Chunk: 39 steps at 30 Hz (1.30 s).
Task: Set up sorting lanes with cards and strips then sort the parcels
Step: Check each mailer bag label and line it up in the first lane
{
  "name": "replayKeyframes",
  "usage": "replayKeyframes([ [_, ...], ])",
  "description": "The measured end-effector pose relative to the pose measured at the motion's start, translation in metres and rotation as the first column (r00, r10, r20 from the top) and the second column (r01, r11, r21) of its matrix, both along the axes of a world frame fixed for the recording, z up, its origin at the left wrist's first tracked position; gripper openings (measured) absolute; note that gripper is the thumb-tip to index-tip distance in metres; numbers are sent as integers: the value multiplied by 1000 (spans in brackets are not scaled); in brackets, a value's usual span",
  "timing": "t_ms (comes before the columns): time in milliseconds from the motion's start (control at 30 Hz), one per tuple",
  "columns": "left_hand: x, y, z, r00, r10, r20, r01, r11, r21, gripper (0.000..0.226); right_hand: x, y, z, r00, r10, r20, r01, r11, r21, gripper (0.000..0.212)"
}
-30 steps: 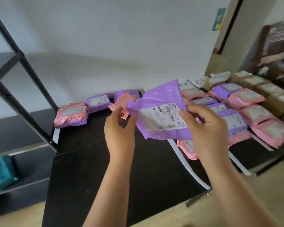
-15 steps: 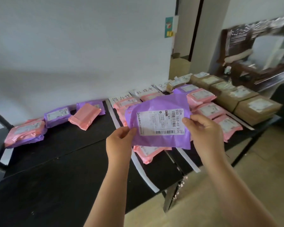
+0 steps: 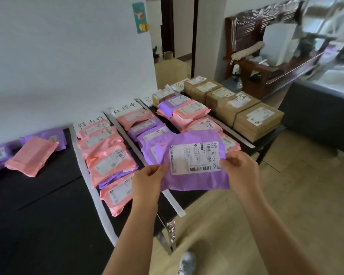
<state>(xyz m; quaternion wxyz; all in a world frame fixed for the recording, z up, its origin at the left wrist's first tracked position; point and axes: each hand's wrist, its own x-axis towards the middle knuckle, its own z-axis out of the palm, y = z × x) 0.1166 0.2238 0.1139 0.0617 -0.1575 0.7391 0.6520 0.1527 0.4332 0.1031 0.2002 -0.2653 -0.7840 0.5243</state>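
Left hand [image 3: 147,180], right hand [image 3: 239,168] pinch purple parcel [image 3: 189,165] edges (label up), between them.

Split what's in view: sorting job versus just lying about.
Job: purple parcel, held by left hand and right hand; lane cards; white strips; pink parcels; brown boxes.
Lying about: wooden bench; duster; wall sticker.

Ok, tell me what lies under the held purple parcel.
Below the purple parcel a white strip and black table show. It covers the near end of the lane parcels behind it; anything more there cannot be seen.
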Motion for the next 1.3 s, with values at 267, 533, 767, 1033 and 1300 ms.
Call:
replayKeyframes([
  [267,-99,73,-28,999,-44,1,44,995,-92,15,-87,70,-27,987,-63,148,48,993,104,16],
  [533,-163,139,-54,983,-170,75,180,970,-161,8,-153,131,-56,970,-101,219,83,992,92,22],
  [767,-195,194,-92,978,-104,181,143,965,-221,11,-215,174,-80,955,5,295,-45,991,129,25],
  [1033,-216,237,-112,962,41,271,40,958,-285,18,-272,218,-105,831,355,429,-417,907,56,22],
  [1300,-208,248,-110,941,-11,338,121,945,-304,18,-286,237,-108,752,480,451,-555,831,41,30],
])
